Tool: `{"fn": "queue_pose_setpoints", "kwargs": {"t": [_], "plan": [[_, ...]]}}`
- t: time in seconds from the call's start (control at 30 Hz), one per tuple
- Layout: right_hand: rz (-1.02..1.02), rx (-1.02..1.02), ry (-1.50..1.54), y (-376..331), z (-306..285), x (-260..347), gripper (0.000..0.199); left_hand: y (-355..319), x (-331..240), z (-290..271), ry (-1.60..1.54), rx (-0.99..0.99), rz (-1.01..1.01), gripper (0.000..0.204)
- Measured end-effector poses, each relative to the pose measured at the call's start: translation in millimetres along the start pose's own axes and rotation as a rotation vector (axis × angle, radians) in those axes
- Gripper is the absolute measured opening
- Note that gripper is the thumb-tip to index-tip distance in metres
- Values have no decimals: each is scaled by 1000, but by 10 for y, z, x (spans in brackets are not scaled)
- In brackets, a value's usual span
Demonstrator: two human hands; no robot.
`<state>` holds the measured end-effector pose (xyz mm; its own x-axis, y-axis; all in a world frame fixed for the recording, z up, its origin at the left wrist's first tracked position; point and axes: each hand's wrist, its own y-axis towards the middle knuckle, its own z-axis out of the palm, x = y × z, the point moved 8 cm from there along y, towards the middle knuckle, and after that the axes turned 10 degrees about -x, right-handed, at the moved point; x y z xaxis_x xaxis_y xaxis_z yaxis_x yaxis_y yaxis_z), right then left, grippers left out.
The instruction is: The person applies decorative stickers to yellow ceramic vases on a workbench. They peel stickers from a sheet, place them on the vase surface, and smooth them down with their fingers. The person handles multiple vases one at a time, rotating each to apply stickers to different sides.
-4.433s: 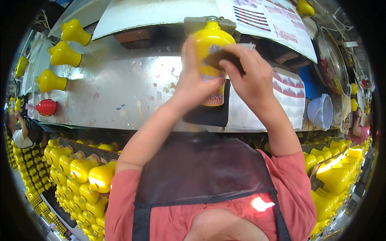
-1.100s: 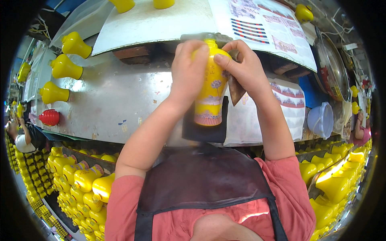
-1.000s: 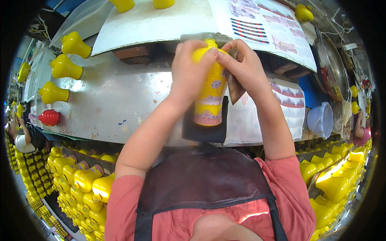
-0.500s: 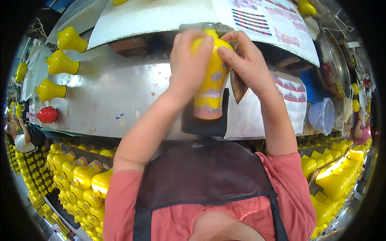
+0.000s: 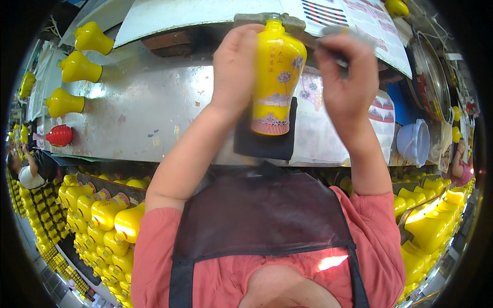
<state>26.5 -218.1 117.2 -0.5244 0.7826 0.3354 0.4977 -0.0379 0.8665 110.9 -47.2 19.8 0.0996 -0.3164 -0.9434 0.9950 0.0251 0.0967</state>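
Note:
A glossy yellow bottle (image 5: 280, 84) lies with its neck away from me, bearing purple lotus pictures, fine dark lettering and a patterned band at its base. My left hand (image 5: 232, 74) is closed round its left side near the shoulder. Beneath the bottle's lower part is a black pad (image 5: 264, 149), and its neck meets a grey padded rest (image 5: 246, 20). My right hand (image 5: 352, 74) is apart from the bottle, to its right. Its fingers are curled at a blurred, greyish thing whose kind I cannot make out.
Yellow bottles (image 5: 82, 66) and a red ribbed one (image 5: 59, 135) line the metal table's left side. Printed decal sheets (image 5: 380, 110) lie at right, near a pale blue bucket (image 5: 413, 141). A raised white board (image 5: 205, 18) spans the back. Racks of yellow bottles (image 5: 105, 213) flank me.
My right hand has left the bottle and moved right, so its printed front shows. The brown pointed piece beneath that hand is no longer visible there. My left hand stays on the bottle.

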Motion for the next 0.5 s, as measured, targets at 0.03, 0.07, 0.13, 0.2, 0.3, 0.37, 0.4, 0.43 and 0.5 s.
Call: {"fn": "queue_pose_setpoints", "kwargs": {"t": [0.03, 0.07, 0.13, 0.2, 0.3, 0.37, 0.4, 0.43, 0.5], "plan": [[-221, 99, -108, -75, 46, 294, 26, 0, -11, -4, -95, 9, -47, 30], [-369, 112, -89, -132, 74, 541, 27, 11, -13, -23, -82, -2, -82, 30], [-480, 274, 147, -310, 171, 938, 24, 20, -34, -43, -95, -8, -116, 30], [-611, 467, 266, -496, 206, 1178, 22, 17, -49, -45, -130, -6, -128, 29], [-487, 331, 129, -449, 118, 1071, 19, 9, -49, -49, -143, 1, -135, 29], [-443, 359, 97, -470, 151, 1031, 18, -2, -39, -56, -122, 16, -138, 31], [-385, 450, 112, -479, 228, 987, 19, -10, -33, -59, -105, 30, -137, 32], [-439, 462, 228, -492, 224, 1089, 20, -12, -21, -59, -90, 46, -134, 34], [-529, 508, 327, -466, 259, 1223, 26, -63, 6, -85, -80, 60, -101, 37]]}}
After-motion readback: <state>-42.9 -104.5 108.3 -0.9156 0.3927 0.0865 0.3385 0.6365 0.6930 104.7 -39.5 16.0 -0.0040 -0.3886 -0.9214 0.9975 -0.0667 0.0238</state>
